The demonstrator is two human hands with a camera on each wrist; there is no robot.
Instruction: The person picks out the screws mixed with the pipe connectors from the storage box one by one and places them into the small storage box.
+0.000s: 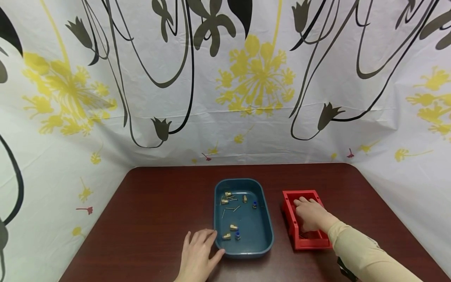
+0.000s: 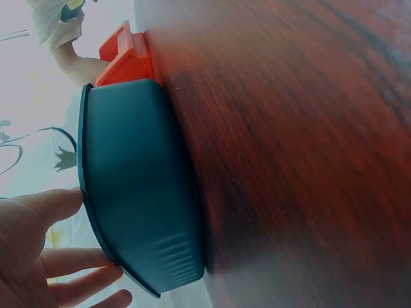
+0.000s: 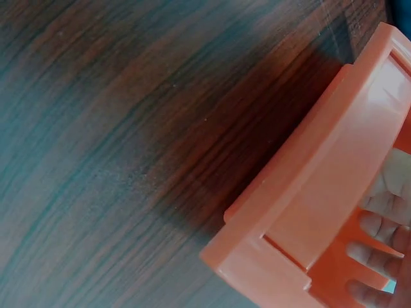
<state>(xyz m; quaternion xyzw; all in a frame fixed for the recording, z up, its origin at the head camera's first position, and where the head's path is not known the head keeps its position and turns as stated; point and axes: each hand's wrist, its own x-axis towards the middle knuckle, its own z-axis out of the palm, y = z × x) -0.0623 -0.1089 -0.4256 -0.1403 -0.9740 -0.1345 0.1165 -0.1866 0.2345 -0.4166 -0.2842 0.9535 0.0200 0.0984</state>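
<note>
A dark teal tray (image 1: 253, 252) stands mid-table. Inside are several brass fittings (image 1: 226, 236), several thin metal pins (image 1: 230, 208) resembling nails, and small blue pieces (image 1: 255, 205). My left hand (image 1: 198, 252) touches the tray's near left corner, fingers spread and thumb at the rim; the left wrist view shows thumb and fingertips along that rim. To the right is a red bin (image 1: 311, 244). My right hand (image 1: 311, 214) reaches down into it, fingers apart and loosely bent in the right wrist view, with no held object showing. The bin's contents are mostly hidden beneath this hand.
The dark wooden table (image 1: 158, 211) has rounded far corners. A patterned white cloth (image 1: 197, 98) hangs behind it and along both sides. The bin stands a short gap to the right of the tray, and my right sleeve (image 1: 363, 246) extends across the table's right side.
</note>
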